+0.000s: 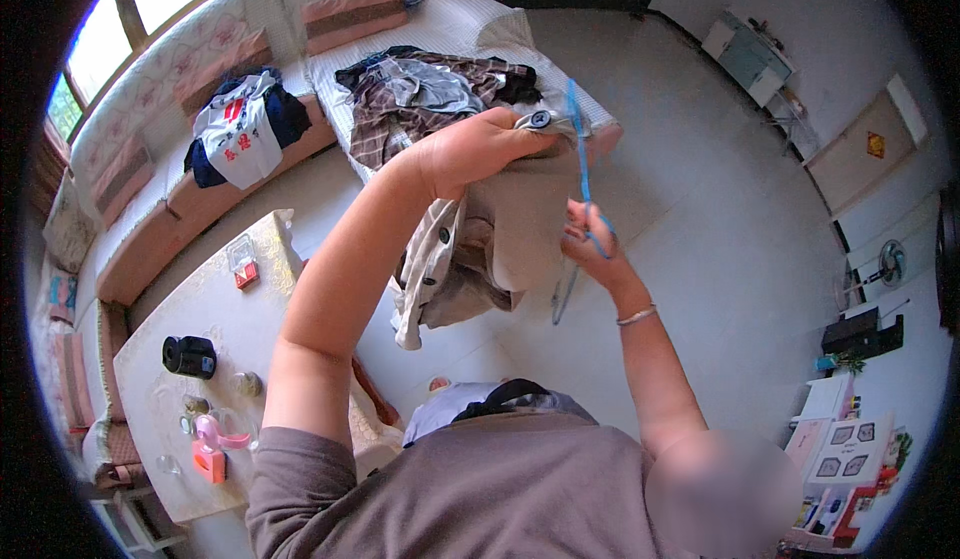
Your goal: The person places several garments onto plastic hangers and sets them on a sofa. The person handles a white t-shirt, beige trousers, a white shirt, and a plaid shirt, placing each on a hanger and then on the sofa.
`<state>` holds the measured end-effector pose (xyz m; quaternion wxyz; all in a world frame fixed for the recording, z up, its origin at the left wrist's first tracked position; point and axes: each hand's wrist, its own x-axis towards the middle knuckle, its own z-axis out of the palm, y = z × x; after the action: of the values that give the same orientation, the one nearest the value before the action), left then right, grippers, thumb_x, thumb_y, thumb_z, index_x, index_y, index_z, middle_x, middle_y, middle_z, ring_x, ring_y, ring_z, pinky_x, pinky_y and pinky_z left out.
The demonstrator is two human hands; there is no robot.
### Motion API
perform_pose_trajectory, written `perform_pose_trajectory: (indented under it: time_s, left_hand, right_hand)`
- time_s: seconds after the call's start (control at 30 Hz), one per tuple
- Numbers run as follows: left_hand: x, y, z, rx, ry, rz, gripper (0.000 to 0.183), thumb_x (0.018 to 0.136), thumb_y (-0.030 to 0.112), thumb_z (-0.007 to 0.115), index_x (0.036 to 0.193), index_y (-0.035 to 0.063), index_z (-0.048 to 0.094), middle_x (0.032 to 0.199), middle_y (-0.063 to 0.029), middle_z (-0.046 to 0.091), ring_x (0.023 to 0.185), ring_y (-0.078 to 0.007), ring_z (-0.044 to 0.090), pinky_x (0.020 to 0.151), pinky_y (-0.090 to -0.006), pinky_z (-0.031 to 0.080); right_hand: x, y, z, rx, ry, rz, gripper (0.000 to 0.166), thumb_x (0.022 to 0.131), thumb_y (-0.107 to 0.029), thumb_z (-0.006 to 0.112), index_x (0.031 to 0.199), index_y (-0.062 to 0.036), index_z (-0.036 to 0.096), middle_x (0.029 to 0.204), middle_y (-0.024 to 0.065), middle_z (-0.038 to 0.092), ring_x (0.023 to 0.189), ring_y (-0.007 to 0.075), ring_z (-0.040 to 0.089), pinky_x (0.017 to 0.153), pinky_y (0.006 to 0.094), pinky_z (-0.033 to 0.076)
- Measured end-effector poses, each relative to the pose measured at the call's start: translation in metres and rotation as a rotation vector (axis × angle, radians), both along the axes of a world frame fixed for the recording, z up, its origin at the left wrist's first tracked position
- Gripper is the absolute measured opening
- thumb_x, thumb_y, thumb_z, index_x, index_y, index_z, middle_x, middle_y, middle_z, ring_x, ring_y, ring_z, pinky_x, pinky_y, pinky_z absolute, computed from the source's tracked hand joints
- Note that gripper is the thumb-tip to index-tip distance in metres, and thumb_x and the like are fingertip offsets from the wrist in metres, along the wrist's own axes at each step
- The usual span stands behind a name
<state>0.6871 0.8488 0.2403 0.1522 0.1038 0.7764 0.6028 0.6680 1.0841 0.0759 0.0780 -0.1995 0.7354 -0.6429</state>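
My left hand [480,150] pinches the upper edge of a beige buttoned garment [525,214], close to a dark button [541,120]. The cloth hangs down from there, with more dark buttons along a pale strip at its left. My right hand [592,240], to the right of the garment, grips a thin blue clothes hanger [579,127]. One end of the hanger reaches up beside the held edge; the other slants below my wrist. Whether any of the hanger is inside the cloth, I cannot tell.
Beyond my hands, a brown plaid shirt [375,112] and a grey garment [442,87] lie on a covered sofa [495,22]. A white printed T-shirt [244,142] rests farther left. The table [142,356] at my left bears a black container [189,356] and a pink box [208,463].
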Motion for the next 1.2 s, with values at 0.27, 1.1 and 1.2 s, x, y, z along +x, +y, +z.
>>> perform_pose_trajectory:
  time_s: [0.27,1.1,1.2]
  left_hand:
    - [0.009,-0.021,0.005,0.346,0.018,-0.315,0.026,0.076,0.023,0.061,0.092,0.0026,0.056,0.080,-0.0011,0.057,0.071,-0.0086,0.052,0.064,-0.0242,0.043]
    - [0.016,-0.073,-0.267,-0.448,0.324,-0.147,0.022,0.075,0.022,0.061,0.083,0.0019,0.060,0.076,-0.0088,0.060,0.070,-0.0222,0.055,0.067,-0.0345,0.043]
    - [-0.015,-0.085,-0.186,-0.222,0.162,0.012,0.018,0.074,0.016,0.060,0.085,0.0019,0.059,0.071,-0.0113,0.060,0.063,-0.0215,0.055,0.061,-0.0339,0.043]
  right_hand:
    - [0.004,-0.047,-0.039,-0.351,-0.292,0.019,0.030,0.077,-0.011,0.057,0.103,-0.0024,0.045,0.103,0.0067,0.050,0.099,0.0173,0.046,0.085,0.0293,0.036]
    - [0.058,0.088,0.077,0.746,-0.098,-0.305,0.012,0.071,-0.011,0.062,0.071,-0.0029,0.053,0.064,-0.0013,0.052,0.064,0.0059,0.044,0.057,0.0250,0.039]
    - [0.064,0.082,0.112,0.621,-0.081,-0.347,0.012,0.075,-0.012,0.061,0.076,-0.0016,0.055,0.071,-0.0018,0.055,0.067,0.0059,0.045,0.060,0.0229,0.039]
